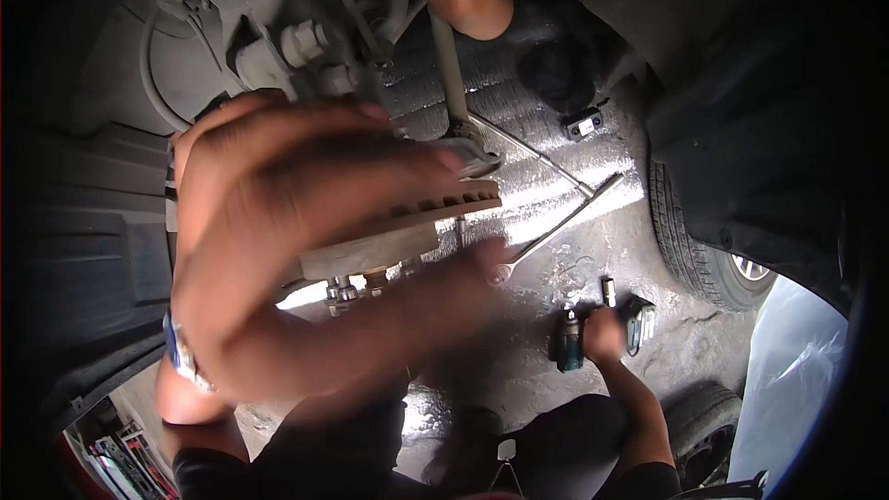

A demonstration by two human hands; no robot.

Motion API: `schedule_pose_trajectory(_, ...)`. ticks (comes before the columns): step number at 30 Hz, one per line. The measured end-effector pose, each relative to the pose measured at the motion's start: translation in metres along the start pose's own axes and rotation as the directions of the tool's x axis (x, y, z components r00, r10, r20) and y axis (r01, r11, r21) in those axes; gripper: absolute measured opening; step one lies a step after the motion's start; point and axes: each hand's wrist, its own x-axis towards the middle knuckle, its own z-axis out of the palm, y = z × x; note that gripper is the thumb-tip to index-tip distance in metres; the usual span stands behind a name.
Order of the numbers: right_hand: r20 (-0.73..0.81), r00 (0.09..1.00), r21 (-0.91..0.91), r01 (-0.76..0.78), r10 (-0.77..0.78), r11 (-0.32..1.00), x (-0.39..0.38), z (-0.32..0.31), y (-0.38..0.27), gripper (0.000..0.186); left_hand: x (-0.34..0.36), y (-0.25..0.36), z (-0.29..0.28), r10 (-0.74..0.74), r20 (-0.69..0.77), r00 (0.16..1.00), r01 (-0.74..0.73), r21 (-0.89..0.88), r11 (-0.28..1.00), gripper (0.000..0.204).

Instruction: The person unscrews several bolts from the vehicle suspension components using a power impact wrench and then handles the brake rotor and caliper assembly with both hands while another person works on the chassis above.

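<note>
1. At centre, the brake disc (454, 206) is partly covered by the left hand (255, 241), fingers spread.
2. Toward four o'clock, the blurred right hand (604, 337) is seen beside a power tool (569, 348); its grip cannot be told.

The 1 head-worn fisheye view looks down from above, the left hand (264, 199) close to it, the floor (576, 264) farther below.

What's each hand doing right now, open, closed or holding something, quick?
Left hand: open, motion-blurred, in front of the brake disc; contact unclear.
Right hand: beside the teal tool; its grip can't be told.
</note>
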Motion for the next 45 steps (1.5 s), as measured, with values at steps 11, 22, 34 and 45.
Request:
schedule_pose_trajectory(11,-0.007,1.000,0.026,-0.016,0.016,1.000,0.002,-0.004,0.003,0.020,-0.014,-0.037,0.021,-0.145,-0.112,0.983,0.146,-0.005,0.989,0.024)
schedule_pose_trajectory(22,0.003,0.998,0.082,-0.061,0.061,0.995,0.000,-0.006,0.002,0.020,-0.010,-0.028,0.021,-0.188,-0.085,0.979,0.193,0.054,0.980,0.026)
schedule_pose_trajectory(34,-0.010,0.999,0.071,-0.050,0.051,0.996,-0.002,0.004,0.011,0.018,-0.013,-0.030,0.026,-0.217,-0.096,0.972,0.221,0.032,0.975,0.030)
schedule_pose_trajectory(45,0.031,0.997,0.085,-0.079,0.076,0.993,-0.001,-0.002,0.005,0.020,-0.013,-0.030,0.026,-0.203,-0.092,0.975,0.208,0.053,0.977,0.030)
